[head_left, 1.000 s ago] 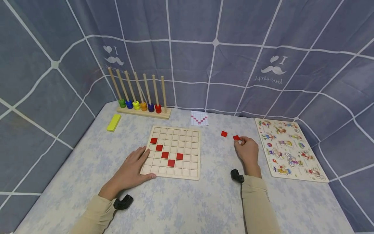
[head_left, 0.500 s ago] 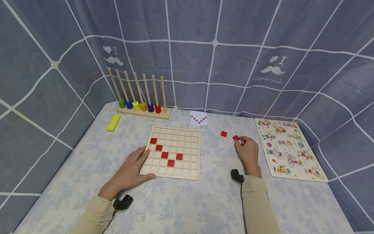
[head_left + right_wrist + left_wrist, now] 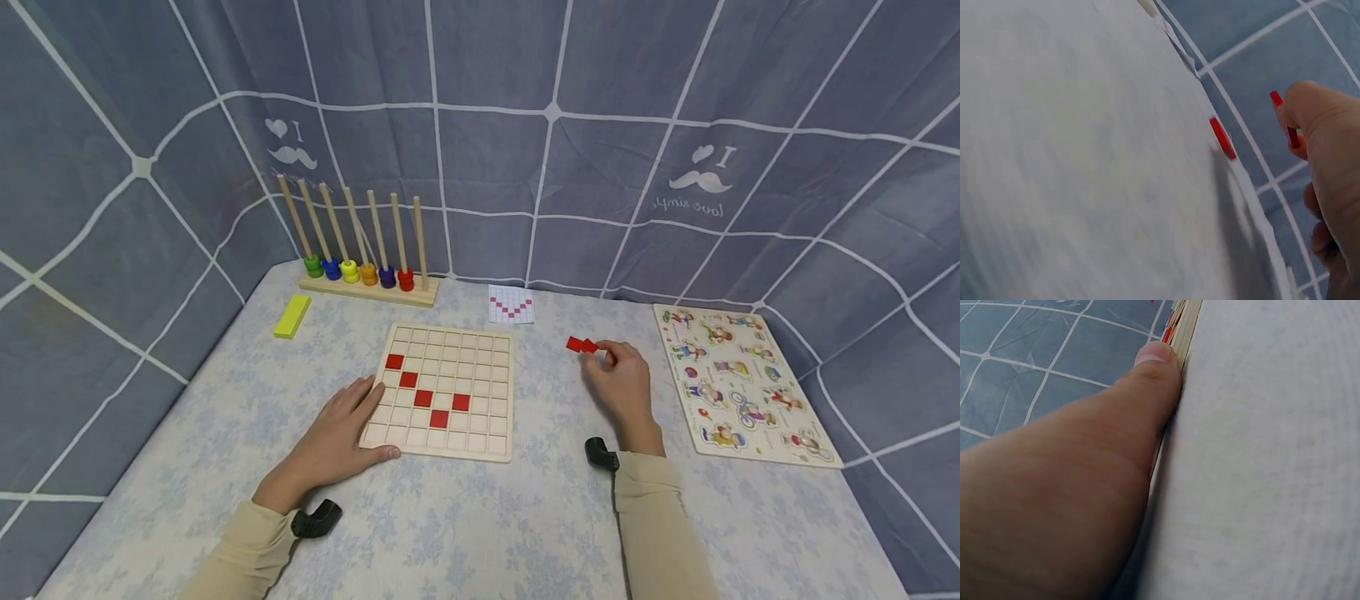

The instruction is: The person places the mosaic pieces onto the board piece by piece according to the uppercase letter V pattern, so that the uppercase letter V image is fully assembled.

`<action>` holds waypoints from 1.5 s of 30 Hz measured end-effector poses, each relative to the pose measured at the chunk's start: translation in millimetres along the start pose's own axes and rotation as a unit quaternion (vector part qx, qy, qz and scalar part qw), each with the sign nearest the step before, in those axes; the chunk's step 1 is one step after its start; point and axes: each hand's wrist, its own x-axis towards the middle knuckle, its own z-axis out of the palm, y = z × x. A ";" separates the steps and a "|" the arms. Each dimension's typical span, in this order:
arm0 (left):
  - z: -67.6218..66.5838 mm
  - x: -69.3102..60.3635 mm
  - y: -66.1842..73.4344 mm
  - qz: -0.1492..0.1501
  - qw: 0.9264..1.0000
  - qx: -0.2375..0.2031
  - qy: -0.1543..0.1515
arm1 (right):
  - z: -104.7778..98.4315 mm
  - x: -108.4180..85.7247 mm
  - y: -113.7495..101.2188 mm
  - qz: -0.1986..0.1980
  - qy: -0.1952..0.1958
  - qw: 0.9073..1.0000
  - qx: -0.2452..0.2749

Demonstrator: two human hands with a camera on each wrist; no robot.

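Note:
A red square tile (image 3: 590,346) is pinched between the thumb and finger of my right hand (image 3: 622,387). The right wrist view shows this held tile (image 3: 1277,103) raised off the table. Another red tile (image 3: 1222,138) lies flat on the cloth beyond it, just left of the held one in the head view. My left hand (image 3: 341,437) rests with extended fingers along the left edge of a wooden grid board (image 3: 480,367); its thumb (image 3: 1154,369) touches the near edge. Several red tiles sit in the board's cells, stepping down rightward, with one on the rising side.
Behind the board lies a small pattern card (image 3: 512,304) with a red V. A wooden peg rack (image 3: 367,287) with coloured rings stands back left, near a yellow block (image 3: 292,316). To the right is a picture puzzle board (image 3: 742,383). Grid-patterned curtains (image 3: 495,150) surround the table.
My right hand has lifted the tile and moved a little left and away from me, toward the loose tile. The left hand and the board have stayed put.

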 end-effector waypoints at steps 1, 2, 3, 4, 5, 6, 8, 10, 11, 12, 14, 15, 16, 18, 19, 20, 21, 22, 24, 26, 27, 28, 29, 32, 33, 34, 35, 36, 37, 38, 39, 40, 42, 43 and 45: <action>0.6 0.3 -0.6 -0.001 1.000 0.000 -0.002 | 1.2 -0.1 -3.4 -0.008 -0.006 1.000 0.005; 1.1 0.5 -0.9 -0.002 1.000 0.000 -0.004 | 2.1 -0.4 -7.2 -0.016 -0.014 1.000 0.012; 1.7 0.8 -1.1 -0.002 1.000 -0.002 -0.006 | 3.3 -0.7 -11.0 -0.022 -0.024 0.999 0.017; 2.4 0.9 -1.7 -0.004 1.000 -0.004 -0.008 | 4.6 -0.9 -15.1 -0.028 -0.034 0.999 0.023; 3.1 1.1 -2.3 -0.004 1.000 -0.004 -0.009 | 5.4 -1.2 -20.1 -0.034 -0.048 0.998 0.028; 3.8 1.3 -3.2 -0.004 1.000 -0.005 -0.010 | 6.2 -1.7 -25.2 -0.038 -0.064 0.997 0.033; 4.1 1.7 -4.2 -0.004 1.000 -0.006 -0.011 | 8.7 -3.2 -36.8 -0.053 -0.095 0.993 0.035; 3.2 1.6 -4.3 -0.004 1.000 -0.006 -0.010 | 11.7 -5.1 -49.7 -0.068 -0.128 0.989 0.037; 2.8 1.6 -4.3 -0.003 1.000 -0.005 -0.009 | 14.0 -6.4 -55.7 -0.077 -0.142 0.986 0.038; 2.2 1.4 -3.8 -0.002 1.000 -0.006 -0.007 | 17.0 -7.9 -61.0 -0.087 -0.154 0.983 0.037; 1.2 0.9 -2.3 0.003 1.000 -0.006 -0.002 | 23.4 -11.4 -70.3 -0.104 -0.177 0.978 0.037; 1.2 0.6 -1.9 0.004 1.000 -0.007 -0.002 | 26.8 -13.2 -73.9 -0.115 -0.187 0.975 0.035; 1.1 0.2 -1.8 0.004 1.000 -0.006 -0.003 | 30.9 -15.4 -77.0 -0.126 -0.198 0.972 0.033; 1.4 -0.3 -2.4 0.003 1.000 -0.007 -0.006 | 38.1 -19.5 -82.5 -0.140 -0.222 0.965 0.025; 1.7 -0.2 -2.8 0.001 1.000 -0.006 -0.009 | 40.9 -21.4 -85.3 -0.143 -0.235 0.961 0.024; 1.9 -0.1 -3.2 0.000 1.000 -0.006 -0.012 | 43.7 -23.0 -87.6 -0.147 -0.246 0.958 0.020; 2.3 0.1 -3.7 -0.003 1.000 -0.007 -0.014 | 46.0 -24.5 -89.9 -0.151 -0.257 0.954 0.016; 2.4 0.1 -3.9 -0.003 1.000 -0.005 -0.013 | 48.1 -25.8 -91.9 -0.152 -0.268 0.951 0.012; 2.4 0.1 -4.3 -0.005 1.000 -0.005 -0.014 | 51.2 -27.6 -95.3 -0.152 -0.285 0.946 0.004; 2.3 0.2 -4.1 -0.007 1.000 -0.006 -0.014 | 53.2 -28.7 -97.8 -0.157 -0.292 0.943 -0.005; 2.3 0.2 -4.2 -0.007 1.000 -0.005 -0.014 | 54.0 -29.0 -98.7 -0.159 -0.293 0.943 -0.010; 2.3 0.2 -4.2 -0.006 1.000 -0.004 -0.014 | 54.6 -29.3 -99.6 -0.161 -0.293 0.942 -0.013; 2.3 0.3 -4.4 -0.008 1.000 -0.004 -0.014 | 55.2 -29.4 -100.4 -0.164 -0.292 0.942 -0.016; 3.4 1.4 -5.0 -0.006 1.000 -0.001 -0.009 | 56.4 -28.8 -102.3 -0.172 -0.285 0.943 -0.019; 3.9 1.5 -5.3 -0.005 1.000 0.000 -0.008 | 57.0 -28.8 -102.5 -0.174 -0.288 0.942 -0.022; 4.4 1.2 -5.6 -0.006 1.000 0.000 -0.008 | 57.2 -29.1 -102.8 -0.174 -0.292 0.940 -0.024; 5.0 0.9 -6.1 -0.006 1.000 0.001 -0.009 | 57.5 -29.5 -103.2 -0.173 -0.295 0.939 -0.025; 5.5 0.5 -6.5 -0.006 1.000 0.001 -0.010 | 57.7 -29.9 -103.4 -0.172 -0.299 0.938 -0.026; 5.9 0.2 -6.9 -0.006 1.000 0.001 -0.011 | 57.9 -30.4 -103.6 -0.171 -0.301 0.938 -0.026; 6.3 0.1 -7.4 -0.006 1.000 0.001 -0.011 | 58.0 -30.8 -103.8 -0.168 -0.302 0.938 -0.025; 6.5 0.1 -7.7 -0.005 1.000 0.001 -0.010 | 58.1 -30.9 -103.9 -0.167 -0.301 0.939 -0.024; 6.7 0.2 -7.9 -0.005 1.000 0.002 -0.009 | 58.2 -30.9 -104.1 -0.165 -0.298 0.940 -0.021; 6.6 1.0 -7.8 -0.004 1.000 0.001 -0.006 | 58.5 -30.7 -103.9 -0.163 -0.291 0.943 -0.015; 6.5 1.4 -7.5 -0.005 1.000 0.001 -0.005 | 58.6 -30.6 -103.8 -0.161 -0.289 0.944 -0.012; 6.2 2.1 -7.0 -0.006 1.000 0.001 -0.006 | 58.9 -30.3 -103.3 -0.158 -0.287 0.945 -0.009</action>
